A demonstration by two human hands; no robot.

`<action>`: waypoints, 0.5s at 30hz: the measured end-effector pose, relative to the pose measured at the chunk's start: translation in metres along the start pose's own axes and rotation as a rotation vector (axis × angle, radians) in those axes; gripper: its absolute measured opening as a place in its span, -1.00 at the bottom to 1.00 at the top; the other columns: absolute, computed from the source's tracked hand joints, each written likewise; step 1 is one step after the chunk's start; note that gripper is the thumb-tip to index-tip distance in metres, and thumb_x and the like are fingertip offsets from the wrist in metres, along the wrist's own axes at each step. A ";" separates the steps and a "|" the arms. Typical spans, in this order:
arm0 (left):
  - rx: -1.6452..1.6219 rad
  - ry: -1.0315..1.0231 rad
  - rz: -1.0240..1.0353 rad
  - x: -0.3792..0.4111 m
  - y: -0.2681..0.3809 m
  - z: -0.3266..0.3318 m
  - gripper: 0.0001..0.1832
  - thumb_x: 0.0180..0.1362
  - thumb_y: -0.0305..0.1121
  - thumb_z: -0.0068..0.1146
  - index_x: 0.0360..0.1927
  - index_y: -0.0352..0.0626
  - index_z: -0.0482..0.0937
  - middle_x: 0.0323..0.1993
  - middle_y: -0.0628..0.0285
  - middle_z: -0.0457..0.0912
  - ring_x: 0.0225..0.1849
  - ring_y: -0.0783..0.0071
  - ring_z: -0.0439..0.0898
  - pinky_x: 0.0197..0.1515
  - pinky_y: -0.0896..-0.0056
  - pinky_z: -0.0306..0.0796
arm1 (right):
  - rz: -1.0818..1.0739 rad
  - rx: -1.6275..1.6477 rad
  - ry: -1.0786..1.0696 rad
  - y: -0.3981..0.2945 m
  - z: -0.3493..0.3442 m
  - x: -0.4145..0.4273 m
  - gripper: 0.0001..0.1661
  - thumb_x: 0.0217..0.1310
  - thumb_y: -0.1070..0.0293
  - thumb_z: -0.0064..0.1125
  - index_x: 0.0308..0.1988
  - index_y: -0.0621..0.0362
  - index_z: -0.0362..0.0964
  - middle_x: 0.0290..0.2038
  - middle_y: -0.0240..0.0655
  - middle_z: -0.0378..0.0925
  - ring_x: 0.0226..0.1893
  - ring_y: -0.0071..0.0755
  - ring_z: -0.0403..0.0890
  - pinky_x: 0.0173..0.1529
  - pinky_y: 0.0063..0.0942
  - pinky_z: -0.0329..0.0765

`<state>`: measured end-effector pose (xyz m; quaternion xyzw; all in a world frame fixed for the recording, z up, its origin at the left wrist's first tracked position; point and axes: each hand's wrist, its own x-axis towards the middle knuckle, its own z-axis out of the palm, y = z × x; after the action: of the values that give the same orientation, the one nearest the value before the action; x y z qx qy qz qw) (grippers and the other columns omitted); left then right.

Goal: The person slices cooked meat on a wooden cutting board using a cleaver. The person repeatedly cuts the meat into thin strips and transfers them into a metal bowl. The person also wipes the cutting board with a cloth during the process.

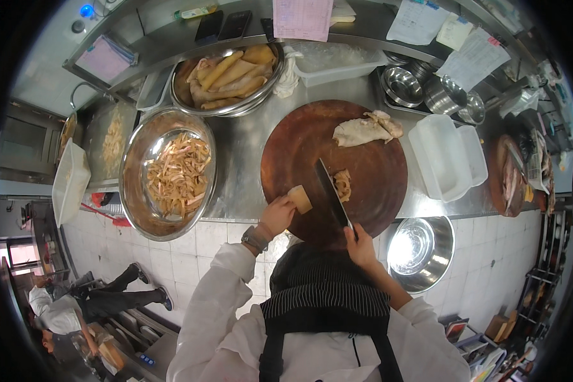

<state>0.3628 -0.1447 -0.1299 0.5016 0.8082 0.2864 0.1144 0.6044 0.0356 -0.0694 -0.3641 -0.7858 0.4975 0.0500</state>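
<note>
My left hand [278,215] holds a small pale-yellow piece of meat or skin [300,199] at the left side of a round wooden chopping block [291,138]. In my right hand [361,246] is the handle of a cleaver [333,193], its dark blade slanting up and left over the block. Just right of the blade lies a little heap of cut strips [343,185]. Farther back on the block rests a larger pale piece of meat [360,132]. The blade stands apart from the piece in my left hand.
Left of the block, a steel basin [138,191] holds many cut strips. Behind it, another basin [179,90] contains large yellowish pieces. White plastic containers [441,157] stand at right. A steel bowl [422,258] sits below the counter's front edge. A person [62,310] is at lower left.
</note>
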 end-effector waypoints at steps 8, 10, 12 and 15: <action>0.483 -0.683 -0.408 -0.049 -0.010 -0.057 -0.78 0.18 -0.38 0.07 -0.19 -0.11 0.71 -0.12 0.03 0.71 -0.03 0.03 0.68 0.05 0.11 0.55 | 0.013 0.000 0.017 -0.005 -0.003 -0.002 -0.66 0.49 0.13 0.08 -0.13 0.23 0.47 -0.58 -0.07 0.52 -0.54 -0.04 0.61 -0.38 -0.19 0.49; 0.435 -0.587 -0.431 -0.047 -0.010 -0.069 -0.73 0.16 -0.39 0.10 -0.09 -0.14 0.69 -0.01 0.00 0.68 0.01 -0.02 0.66 0.11 0.06 0.53 | 0.003 -0.021 0.014 -0.003 -0.002 -0.002 -0.65 0.49 0.13 0.07 -0.09 0.23 0.48 -0.54 -0.01 0.54 -0.49 0.06 0.63 -0.34 -0.14 0.50; 0.204 -0.313 -0.278 -0.027 0.003 -0.066 -0.66 0.14 -0.38 0.18 0.01 -0.17 0.65 0.11 -0.01 0.59 0.10 -0.06 0.59 0.19 0.07 0.49 | 0.059 0.010 -0.032 -0.007 -0.003 -0.004 -0.65 0.49 0.13 0.07 -0.04 0.22 0.48 -0.49 0.03 0.57 -0.44 0.14 0.64 -0.31 -0.12 0.51; -0.071 -0.073 -0.027 0.010 0.024 -0.038 -0.64 0.12 -0.37 0.29 0.01 -0.21 0.64 0.18 0.03 0.49 0.21 -0.06 0.45 0.29 0.08 0.41 | 0.078 0.014 -0.049 -0.012 -0.007 -0.004 -0.64 0.48 0.13 0.08 -0.02 0.21 0.48 -0.43 0.07 0.59 -0.38 0.21 0.65 -0.28 -0.11 0.51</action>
<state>0.3579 -0.1416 -0.0839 0.4965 0.7995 0.2949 0.1654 0.6039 0.0357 -0.0548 -0.3819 -0.7684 0.5132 0.0139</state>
